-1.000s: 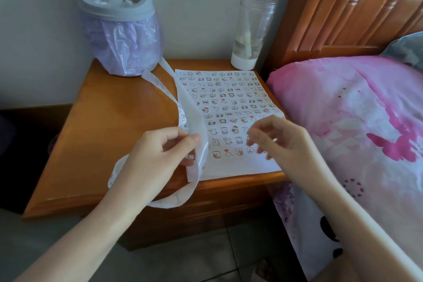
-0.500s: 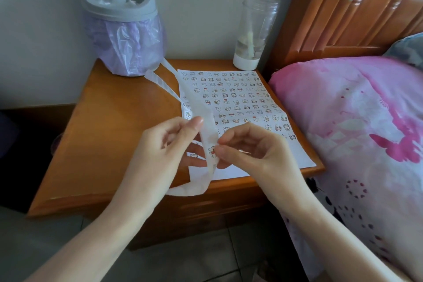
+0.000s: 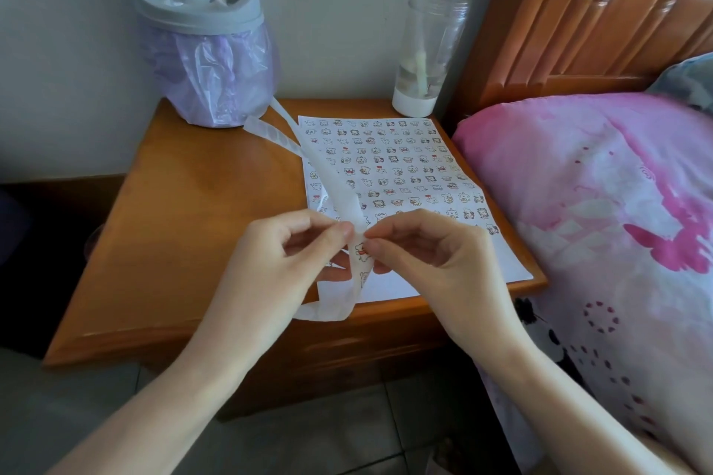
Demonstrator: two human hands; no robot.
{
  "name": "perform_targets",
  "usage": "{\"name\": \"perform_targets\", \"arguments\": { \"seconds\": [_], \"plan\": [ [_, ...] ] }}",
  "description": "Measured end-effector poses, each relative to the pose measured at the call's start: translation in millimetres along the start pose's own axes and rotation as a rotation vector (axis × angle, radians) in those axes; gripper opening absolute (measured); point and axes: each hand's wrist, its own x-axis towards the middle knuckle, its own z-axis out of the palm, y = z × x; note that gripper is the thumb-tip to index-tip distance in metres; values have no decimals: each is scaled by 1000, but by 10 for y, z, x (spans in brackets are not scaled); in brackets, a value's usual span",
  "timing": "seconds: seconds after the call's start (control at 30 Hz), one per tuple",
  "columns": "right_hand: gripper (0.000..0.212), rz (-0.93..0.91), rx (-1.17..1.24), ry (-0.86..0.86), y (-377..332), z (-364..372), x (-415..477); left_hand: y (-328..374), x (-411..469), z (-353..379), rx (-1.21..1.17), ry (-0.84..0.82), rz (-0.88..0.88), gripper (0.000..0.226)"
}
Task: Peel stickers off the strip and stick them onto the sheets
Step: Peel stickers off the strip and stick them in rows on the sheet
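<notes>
A long white sticker strip [image 3: 335,181] runs from near the bin across the wooden bedside table and loops down past its front edge. My left hand [image 3: 281,262] pinches the strip between thumb and fingers above the table's front. My right hand [image 3: 428,254] pinches at a small cartoon sticker [image 3: 361,248] on the strip, fingertips almost touching those of the left. Beneath and behind the hands lies a white sheet [image 3: 401,173] covered with rows of small stickers; its bottom band is bare.
The wooden bedside table [image 3: 200,212] carries a grey bin with a purple liner [image 3: 208,62] at the back left and a clear jar with a white base [image 3: 422,58] at the back right. A pink bed cover [image 3: 602,212] and wooden headboard lie right. Tiled floor below.
My right hand left the sheet, came left to the strip and now pinches at a sticker next to the left fingertips. The left hand kept hold of the strip and raised it slightly.
</notes>
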Motion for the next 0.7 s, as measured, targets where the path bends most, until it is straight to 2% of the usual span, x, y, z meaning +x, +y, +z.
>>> {"name": "perform_targets", "arguments": {
  "seconds": [0.4,0.7],
  "plan": [
    [8,-68,-148,-2,-12,7,-12,-63,1,37,80,87,12,13],
    [5,3,-185,-3,-19,20,-1,-75,3,51,132,72,-12,13]
  ]
}}
